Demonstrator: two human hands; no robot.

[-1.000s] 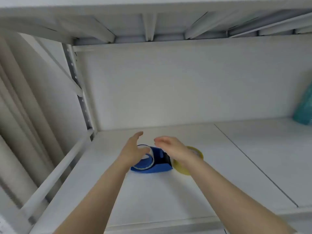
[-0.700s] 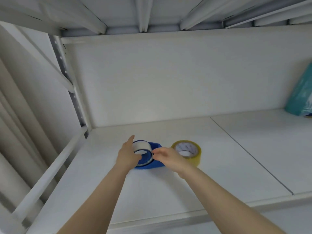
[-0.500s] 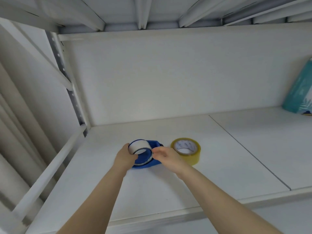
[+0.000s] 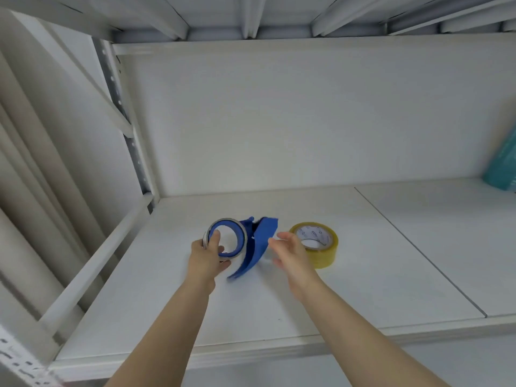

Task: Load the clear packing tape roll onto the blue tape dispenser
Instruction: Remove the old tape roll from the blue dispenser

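Post: a white perforated upright [image 4: 131, 146] runs down the left of the frame, with a slanted brace across it in the upper left.
Shelf: a white board [image 4: 279, 308] fills the lower half; a seam cuts across it on the right.
Left hand: the left hand [image 4: 206, 255], left of centre, grips the tape roll, thumb hooked through the ring and fingers curled under its lower edge. Half a second ago it gripped the roll low over the board; now the roll is raised and turned to face the camera.
Tape roll: the clear roll [image 4: 244, 241] stands on edge just left of centre, touching the dispenser. Blue shows along its inner wall; whether it sits fully on the hub I cannot tell.
Dispenser: the blue dispenser [image 4: 258, 247] is at centre frame, tilted up with its lower tip near the board. Earlier it lay flat on the shelf.
Right hand: the right hand [image 4: 291, 254], right of centre, is blurred, fingers spread wide and holding nothing, just beside the dispenser. Half a second ago its fingertips pinched the dispenser.
Yellow roll: a yellowish tape roll [image 4: 321, 252] lies flat behind the right hand, where it lay before.
Pack: a teal pack [image 4: 502, 166] leans at the right edge.
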